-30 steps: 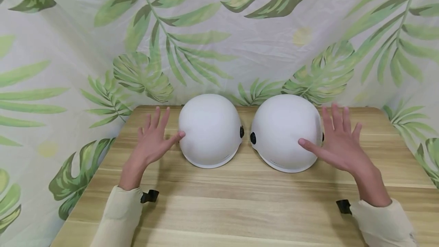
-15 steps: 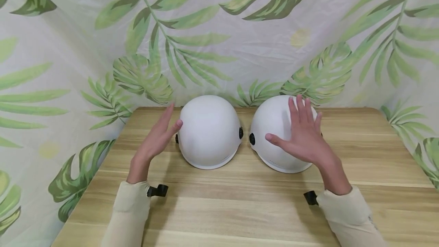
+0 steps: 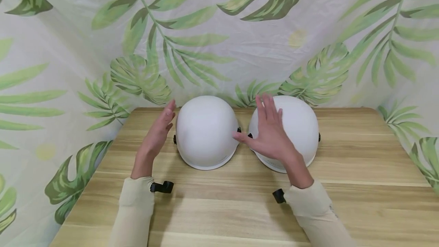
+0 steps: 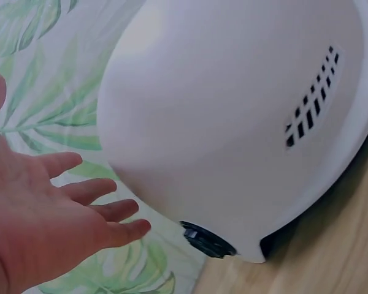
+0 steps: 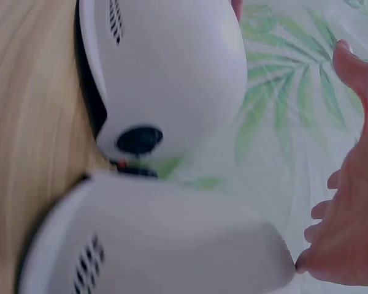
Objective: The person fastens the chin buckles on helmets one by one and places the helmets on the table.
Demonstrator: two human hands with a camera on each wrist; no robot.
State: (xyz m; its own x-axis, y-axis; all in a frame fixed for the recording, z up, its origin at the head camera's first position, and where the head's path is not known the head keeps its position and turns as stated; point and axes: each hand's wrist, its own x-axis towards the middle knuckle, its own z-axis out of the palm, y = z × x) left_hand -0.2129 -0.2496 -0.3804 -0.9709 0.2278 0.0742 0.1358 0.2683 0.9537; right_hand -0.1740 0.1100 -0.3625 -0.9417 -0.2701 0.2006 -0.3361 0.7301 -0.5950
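Two white helmets sit side by side on the wooden table, domes up. My left hand (image 3: 156,134) is held beside the outer side of the left helmet (image 3: 207,132), fingers extended; the left wrist view shows this helmet's vent slots and black side knob (image 4: 207,240). My right hand (image 3: 272,136) is spread above the inner side of the right helmet (image 3: 298,125), its thumb toward the gap between the helmets. In the right wrist view the fingers (image 5: 322,211) are fairly straight, and whether a fingertip touches the near helmet I cannot tell. Neither hand grips anything.
The wooden table (image 3: 219,216) runs across the front, its back edge against a leaf-printed cloth (image 3: 253,56). A black camera mount sticks out from each cuff, the left mount (image 3: 162,187) and the right mount (image 3: 279,196).
My right hand has swept left from the right helmet's outer side to its inner side. My left hand has turned sideways, its fingers closer together beside the left helmet. Both helmets have stayed put.
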